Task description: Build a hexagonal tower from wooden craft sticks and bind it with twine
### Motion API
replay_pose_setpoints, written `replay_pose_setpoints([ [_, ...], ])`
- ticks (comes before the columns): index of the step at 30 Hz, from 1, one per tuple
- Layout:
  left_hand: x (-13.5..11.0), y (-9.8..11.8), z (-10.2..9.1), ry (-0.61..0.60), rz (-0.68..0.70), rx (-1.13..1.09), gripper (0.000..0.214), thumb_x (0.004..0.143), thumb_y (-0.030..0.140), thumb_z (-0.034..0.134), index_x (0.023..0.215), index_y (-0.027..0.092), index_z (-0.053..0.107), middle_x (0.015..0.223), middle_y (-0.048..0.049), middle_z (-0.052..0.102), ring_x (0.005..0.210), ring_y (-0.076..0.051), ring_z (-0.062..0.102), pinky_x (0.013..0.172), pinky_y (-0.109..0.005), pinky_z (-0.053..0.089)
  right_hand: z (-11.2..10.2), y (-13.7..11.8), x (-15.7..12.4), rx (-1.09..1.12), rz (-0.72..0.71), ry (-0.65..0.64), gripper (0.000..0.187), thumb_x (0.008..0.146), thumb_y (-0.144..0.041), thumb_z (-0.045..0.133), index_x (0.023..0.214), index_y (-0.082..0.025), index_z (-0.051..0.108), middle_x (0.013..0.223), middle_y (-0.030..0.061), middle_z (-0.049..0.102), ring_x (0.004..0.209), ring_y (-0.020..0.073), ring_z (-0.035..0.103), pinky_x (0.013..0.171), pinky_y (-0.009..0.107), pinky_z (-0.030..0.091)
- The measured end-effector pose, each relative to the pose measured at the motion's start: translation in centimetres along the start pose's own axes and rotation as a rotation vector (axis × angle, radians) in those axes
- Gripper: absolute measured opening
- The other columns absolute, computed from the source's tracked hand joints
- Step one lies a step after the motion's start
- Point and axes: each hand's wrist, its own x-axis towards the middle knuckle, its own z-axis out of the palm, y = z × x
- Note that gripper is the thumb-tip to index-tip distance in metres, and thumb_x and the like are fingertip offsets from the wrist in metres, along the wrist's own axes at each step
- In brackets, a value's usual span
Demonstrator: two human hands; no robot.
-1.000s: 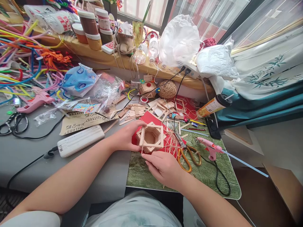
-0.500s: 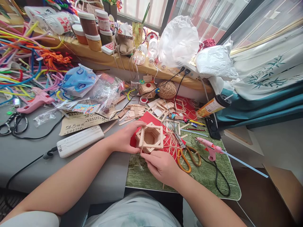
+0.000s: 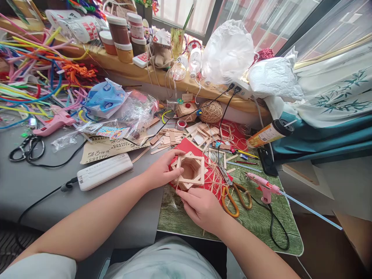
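A hollow box of stacked craft sticks [image 3: 192,181], with a many-sided opening on top, sits over red card [image 3: 186,146]. My left hand [image 3: 163,169] is closed around its left side, thumb on the top rim. At the box's front left corner, my right hand [image 3: 202,205] pinches a thin strand of twine that runs up the side; its fingertips partly hide the end. Loose twine [image 3: 214,179] lies tangled to the right of the box. Scissors with orange handles [image 3: 238,195] rest beside the tangle.
A pink glue gun [image 3: 264,186] with a long glue stick lies at the right edge, its cord trailing. Loose craft sticks [image 3: 168,136] and a twine ball [image 3: 212,111] are behind. A white power strip [image 3: 105,171], sandpaper and black scissors [image 3: 27,149] lie left.
The view has shifted, so everything appears slightly further right. My left thumb has moved from the box's side up onto its top rim. My right hand keeps its pinch at the corner.
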Motion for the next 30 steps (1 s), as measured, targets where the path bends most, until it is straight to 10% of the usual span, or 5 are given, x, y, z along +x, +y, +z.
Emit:
replay_pose_setpoints([
  [11,-0.1,-0.7,0.2,0.025,-0.001,-0.083,0.044,0.104,0.043,0.057,0.146,0.029,0.054,0.151,-0.0081,0.06,0.141,-0.03,0.058,0.123,-0.05,0.047,0.2,-0.3,-0.1,0.026,0.009,0.0,0.033,0.105,-0.015,0.05,0.133,-0.018,0.065,0.084,0.006,0.072,0.071,0.0195,0.064,0.061,0.033,0.05],
  [20,-0.4,-1.9,-2.5,-0.274,0.188,0.038,0.123,0.069,0.065,0.093,0.167,0.032,0.028,0.17,-0.0147,0.039,0.157,-0.04,0.041,0.13,-0.053,0.037,-1.7,-1.5,0.1,0.255,0.065,0.082,0.028,0.103,-0.013,0.055,0.126,-0.021,0.069,0.077,0.0021,0.071,0.065,0.0163,0.061,0.06,0.03,0.048],
  [30,-0.9,-1.5,-0.8,-0.197,0.078,0.148,0.118,0.076,0.034,0.086,0.17,0.029,0.015,0.171,-0.0137,0.038,0.155,-0.037,0.044,0.128,-0.049,0.042,-3.6,-2.1,0.2,0.443,0.166,0.122,0.03,0.101,-0.014,0.059,0.126,-0.022,0.073,0.075,0.0009,0.069,0.063,0.0142,0.06,0.058,0.027,0.048],
])
